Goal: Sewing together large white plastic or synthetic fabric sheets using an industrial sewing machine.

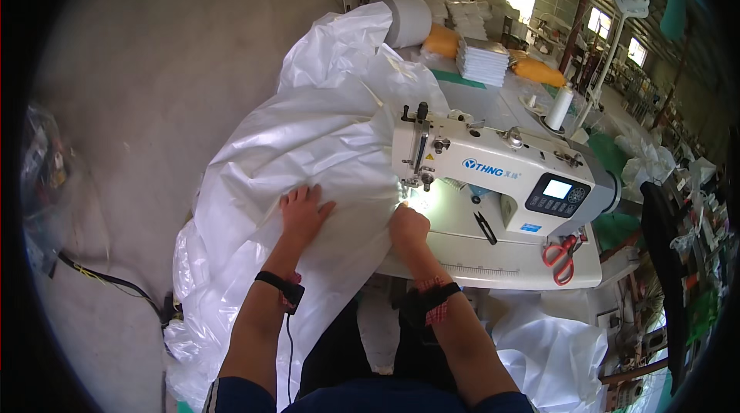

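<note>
A large white plastic sheet [254, 174] drapes over the left side of the sewing table and hangs toward the floor. My left hand [304, 212] lies on it with fingers spread. Just below the lit needle area of a white sewing machine [493, 158], my right hand [408, 228] is closed at the sheet's right edge, apparently pinching it; the fingertips are partly hidden. Black thread snips [485, 228] lie on the machine bed right of my right hand. Red-handled scissors [560, 259] rest near the bed's right corner.
A white thread cone [559, 108] stands behind the machine. Farther back are a large white roll [407, 20], a stack of folded white sheets [482, 62] and orange bundles [537, 71]. More white plastic [547, 355] hangs at lower right. A black cable [116, 280] runs along the left floor.
</note>
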The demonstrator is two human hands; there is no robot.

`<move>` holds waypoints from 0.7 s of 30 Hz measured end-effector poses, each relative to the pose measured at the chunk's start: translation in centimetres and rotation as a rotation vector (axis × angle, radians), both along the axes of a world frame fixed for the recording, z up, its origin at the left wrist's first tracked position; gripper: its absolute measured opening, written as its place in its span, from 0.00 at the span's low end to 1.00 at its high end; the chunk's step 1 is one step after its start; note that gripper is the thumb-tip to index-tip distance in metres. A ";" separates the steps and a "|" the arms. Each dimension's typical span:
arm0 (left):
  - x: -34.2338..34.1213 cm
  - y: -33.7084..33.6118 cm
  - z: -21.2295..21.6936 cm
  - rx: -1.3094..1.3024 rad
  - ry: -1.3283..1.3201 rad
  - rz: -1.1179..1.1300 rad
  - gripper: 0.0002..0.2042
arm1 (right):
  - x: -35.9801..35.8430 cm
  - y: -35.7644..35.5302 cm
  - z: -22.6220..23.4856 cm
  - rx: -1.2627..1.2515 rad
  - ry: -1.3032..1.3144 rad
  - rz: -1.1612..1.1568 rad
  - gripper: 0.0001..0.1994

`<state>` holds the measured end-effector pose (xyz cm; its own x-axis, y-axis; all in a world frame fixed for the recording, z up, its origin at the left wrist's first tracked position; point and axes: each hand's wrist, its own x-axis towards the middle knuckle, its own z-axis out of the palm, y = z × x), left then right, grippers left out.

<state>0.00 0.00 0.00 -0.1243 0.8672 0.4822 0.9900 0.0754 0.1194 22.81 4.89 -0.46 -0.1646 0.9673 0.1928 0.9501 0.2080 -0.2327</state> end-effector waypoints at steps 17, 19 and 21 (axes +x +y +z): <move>-0.9 0.8 0.2 0.076 -0.089 -0.025 0.20 | 0.9 -0.2 -1.3 0.188 0.186 0.056 0.11; -2.0 1.2 -0.6 0.091 -0.132 -0.030 0.19 | 0.6 -0.2 -0.9 0.127 0.171 0.056 0.11; -2.7 1.3 -1.0 0.107 -0.179 -0.037 0.18 | 0.6 -0.1 -0.7 0.068 0.152 0.053 0.12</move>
<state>-2.67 1.25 -1.02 -0.1857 0.8177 0.5449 0.9540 0.0172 0.2993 23.40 4.80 -1.20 -0.1794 0.9418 0.2841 0.8923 0.2775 -0.3562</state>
